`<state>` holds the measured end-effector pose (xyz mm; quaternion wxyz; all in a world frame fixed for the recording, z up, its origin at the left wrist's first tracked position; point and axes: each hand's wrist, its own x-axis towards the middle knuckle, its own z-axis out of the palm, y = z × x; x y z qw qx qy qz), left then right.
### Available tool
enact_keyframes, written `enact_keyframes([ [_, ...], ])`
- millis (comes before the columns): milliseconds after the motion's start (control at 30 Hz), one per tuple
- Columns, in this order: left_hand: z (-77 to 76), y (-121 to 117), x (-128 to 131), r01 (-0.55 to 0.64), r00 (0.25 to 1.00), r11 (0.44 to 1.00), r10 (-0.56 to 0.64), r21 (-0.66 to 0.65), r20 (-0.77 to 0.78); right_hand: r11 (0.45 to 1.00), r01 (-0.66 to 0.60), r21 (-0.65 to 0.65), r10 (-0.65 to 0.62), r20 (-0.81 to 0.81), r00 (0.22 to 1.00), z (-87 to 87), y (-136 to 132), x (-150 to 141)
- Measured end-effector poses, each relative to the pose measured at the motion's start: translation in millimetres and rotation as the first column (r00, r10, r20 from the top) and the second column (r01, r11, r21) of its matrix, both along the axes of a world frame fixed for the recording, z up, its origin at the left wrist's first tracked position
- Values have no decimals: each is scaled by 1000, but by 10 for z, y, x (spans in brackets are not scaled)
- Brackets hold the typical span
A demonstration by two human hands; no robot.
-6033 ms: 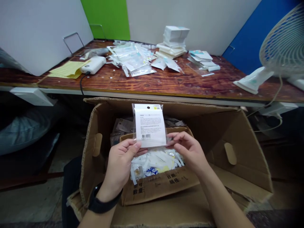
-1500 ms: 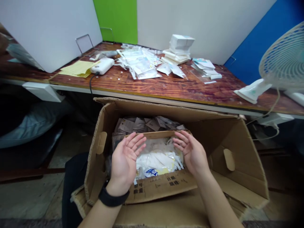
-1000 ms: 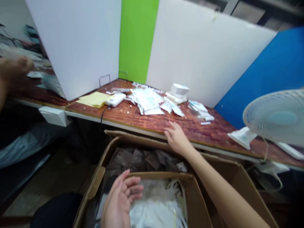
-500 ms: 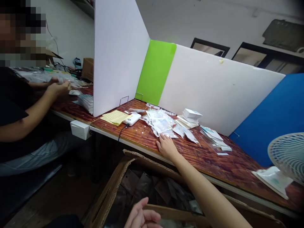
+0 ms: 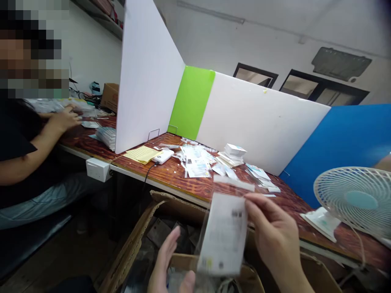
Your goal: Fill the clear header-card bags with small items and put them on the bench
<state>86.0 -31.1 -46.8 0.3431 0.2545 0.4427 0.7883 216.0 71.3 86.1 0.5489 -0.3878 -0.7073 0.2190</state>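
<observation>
My right hand (image 5: 275,230) pinches the upper right edge of a clear plastic packet (image 5: 224,236) with a white printed card inside. Its print is too blurred to read. The packet hangs over an open cardboard box (image 5: 146,221) at the table's front edge. My left hand (image 5: 168,264) is low in the picture, thumb and fingers apart, just left of the packet and not touching it. Beyond, a loose pile of similar packets (image 5: 197,160) lies on the wooden table, with a stack of white cards (image 5: 235,150) to its right.
Yellow sticker sheets (image 5: 142,154) and a white device with a cable (image 5: 163,156) lie left of the pile. A white fan (image 5: 357,199) stands at right. White, green and blue partitions (image 5: 262,122) border the table. A co-worker (image 5: 27,154) sits at left, handling small items.
My right hand has left the pile and come back toward me with a packet in its fingers. The left hand has shifted slightly left, fingers still apart. The view has turned a little right.
</observation>
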Motion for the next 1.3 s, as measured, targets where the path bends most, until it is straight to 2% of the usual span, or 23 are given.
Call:
enact_keyframes([
  [33,63,-44,22,166,985,984,-169,59,43,995,-57,-82,57,1,998,-84,-153,41],
  [100,196,-128,63,505,842,856,-517,116,156,978,-124,-166,126,2,992,-264,-401,89],
  [133,254,-158,79,597,774,796,-604,101,190,974,-137,-181,142,11,990,-347,-491,104],
  [167,301,-179,92,639,744,768,-633,50,214,974,-141,-180,149,29,988,-420,-558,116],
  [200,335,-189,102,648,745,761,-630,-13,218,976,-141,-167,152,57,987,-484,-604,129],
  [300,359,-177,120,602,798,780,-588,-169,133,982,-140,-129,163,186,969,-629,-650,177],
  [433,300,-126,142,603,790,753,-609,-263,65,978,-124,-166,168,289,942,-802,-645,240],
  [567,241,-92,162,613,780,733,-621,-295,78,961,-95,-261,156,225,962,-964,-670,285],
  [667,196,-75,167,615,775,713,-625,-335,92,924,-146,-352,210,150,966,-1028,-689,311],
  [767,150,-74,178,599,787,709,-607,-372,112,901,-188,-391,245,102,964,-1057,-692,331],
  [933,125,-92,203,594,800,713,-573,-373,179,890,-188,-415,238,73,968,-1108,-700,356],
  [1033,122,-72,192,542,839,754,-507,-370,196,887,-225,-404,280,82,956,-1147,-723,342],
  [1067,119,-61,185,523,852,771,-485,-363,196,893,-226,-389,288,108,952,-1164,-732,329],
  [1133,108,-38,174,479,877,795,-456,-373,154,942,-161,-295,232,222,947,-1203,-753,293],
  [1200,94,-25,175,420,892,806,-451,-417,27,997,-31,-73,55,365,929,-1237,-782,251],
  [1233,88,-25,182,387,890,811,-453,-438,-52,997,32,63,-55,410,911,-1248,-800,230],
  [1300,79,-39,210,330,862,819,-464,-469,-204,957,100,273,-213,426,879,-1252,-839,195],
])
